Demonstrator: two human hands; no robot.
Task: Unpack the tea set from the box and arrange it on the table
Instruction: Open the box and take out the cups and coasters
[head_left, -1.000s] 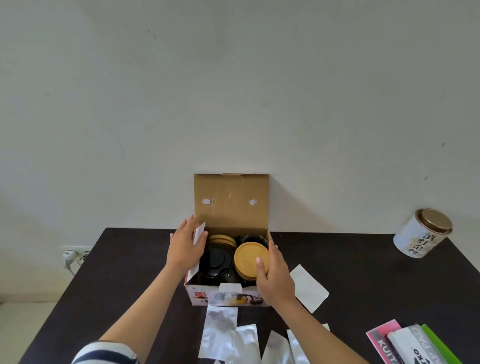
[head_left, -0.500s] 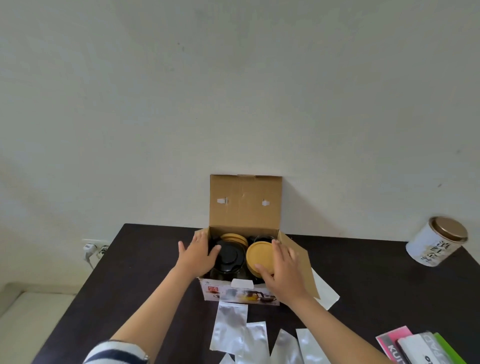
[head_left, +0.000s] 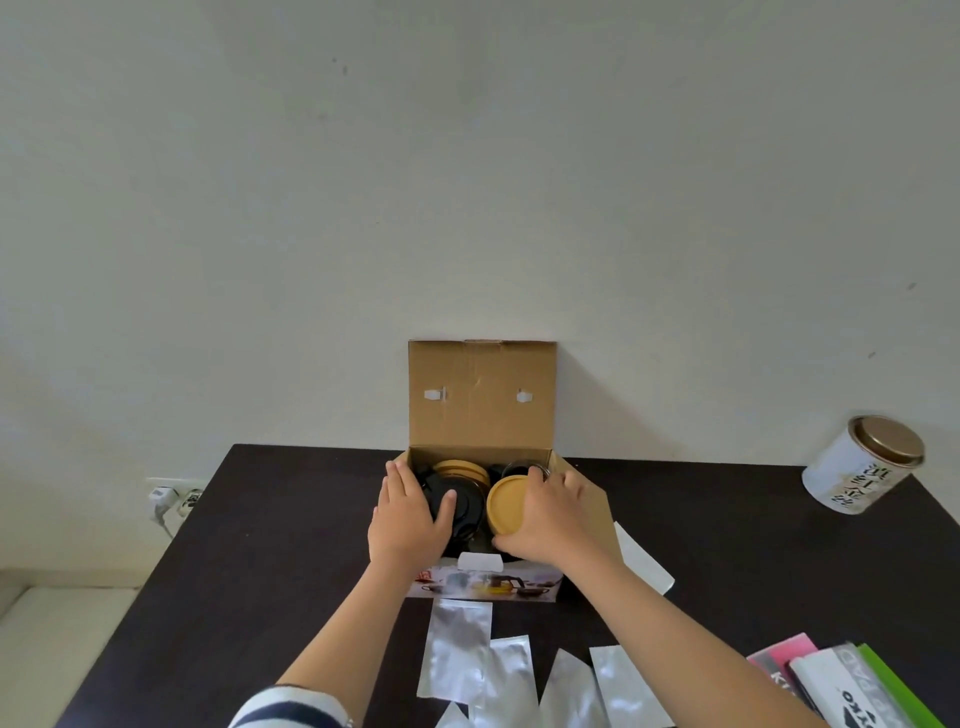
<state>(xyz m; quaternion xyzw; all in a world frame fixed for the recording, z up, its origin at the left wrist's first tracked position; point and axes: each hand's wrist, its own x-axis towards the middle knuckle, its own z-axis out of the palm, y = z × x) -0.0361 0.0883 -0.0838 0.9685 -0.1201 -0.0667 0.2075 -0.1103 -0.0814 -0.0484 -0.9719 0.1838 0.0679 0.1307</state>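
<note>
Head view. Plain off-white wall (head_left: 467, 182), matt, with a few small dark specks; white plugs (head_left: 171, 498) in a socket low at far left.

Dark tabletop (head_left: 260, 545), smooth, nearly black, set against the wall.

Box (head_left: 483, 395): brown corrugated cardboard, lid flap upright against the wall with two white tabs pushed through it; right side flap folded outward; printed front panel with a picture of a tea set, writing too small to read. Placed at tabletop centre, toward the far edge.

Tea set, all inside the box: round black lid (head_left: 457, 506) with a central knob at left; stack of round tan discs (head_left: 462, 470) behind it; round tan lid (head_left: 506, 505), wood-coloured, at right; dark glass rim (head_left: 519, 467) behind that.

Left hand (head_left: 408, 519): fingers spread flat along the box's left edge, thumb laid on the black lid, gripping nothing.

Right hand (head_left: 550, 519): curled around the right edge of the tan lid, thumb under its near rim, clasping it.

Striped sleeve (head_left: 291, 709), white and dark, bottom edge.

Silver foil pouches (head_left: 460, 649): flat, rectangular, crinkled, several overlapping just in front of the box.

White paper sheet (head_left: 644, 561) just right of the box.

Cylindrical tin (head_left: 862, 467): white with dark characters, bronze lid, tilted, far right.

Pink, white and green packets (head_left: 841, 686) at lower right; letters "PAD" legible.
</note>
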